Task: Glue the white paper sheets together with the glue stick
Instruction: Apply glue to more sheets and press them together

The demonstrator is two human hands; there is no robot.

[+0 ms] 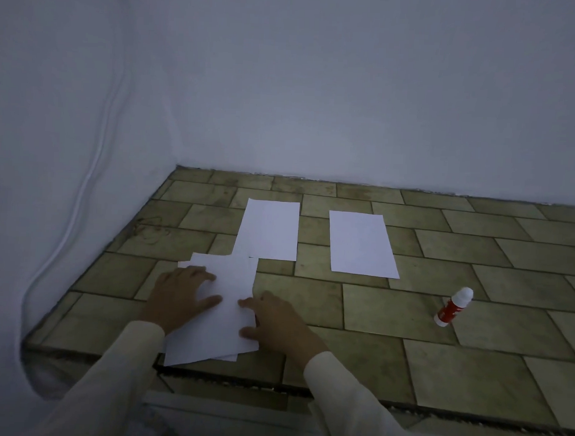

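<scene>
A loose stack of white paper sheets (224,313) lies askew at the near left of the tiled surface. My left hand (179,295) rests flat on the stack's left part, fingers spread. My right hand (276,325) touches the stack's right edge with thumb and fingertips, fingers apart. Two single white sheets lie farther back: one (269,230) just beyond the stack and overlapping its far corner, another (362,243) to the right. A red and white glue stick (452,306) lies capped on its side at the right, away from both hands.
The tiled surface (406,336) ends in a dark front edge (273,385) near me. White walls close it at the back and left, and a white cable (81,191) runs down the left wall.
</scene>
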